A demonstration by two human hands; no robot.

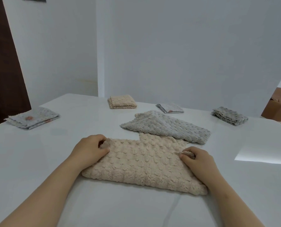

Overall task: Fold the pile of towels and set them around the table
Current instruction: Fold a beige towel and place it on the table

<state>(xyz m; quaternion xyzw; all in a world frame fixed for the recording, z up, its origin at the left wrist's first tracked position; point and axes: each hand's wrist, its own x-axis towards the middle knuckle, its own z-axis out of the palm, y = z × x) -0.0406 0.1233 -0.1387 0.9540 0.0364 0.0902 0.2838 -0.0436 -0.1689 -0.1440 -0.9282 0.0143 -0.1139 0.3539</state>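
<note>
A beige bubble-textured towel (pixel 143 163) lies folded over on the white table (pixel 38 153) just in front of me. My left hand (pixel 89 149) pinches its far left corner between thumb and fingers. My right hand (pixel 197 158) pinches its far right corner the same way. A grey towel (pixel 167 126) lies unfolded just behind it, overlapping the beige towel's far edge. Folded towels sit around the table: a pale grey printed one (pixel 33 119) at the left, a beige one (pixel 121 101) at the back, a small printed one (pixel 170 108) behind the grey towel, a grey one (pixel 229 117) at the right.
White walls close off the back of the table. A dark brown door (pixel 3 63) stands at the far left. A cardboard box (pixel 279 107) sits beyond the table's right edge. A bright patch of light (pixel 264 155) falls on the table at the right.
</note>
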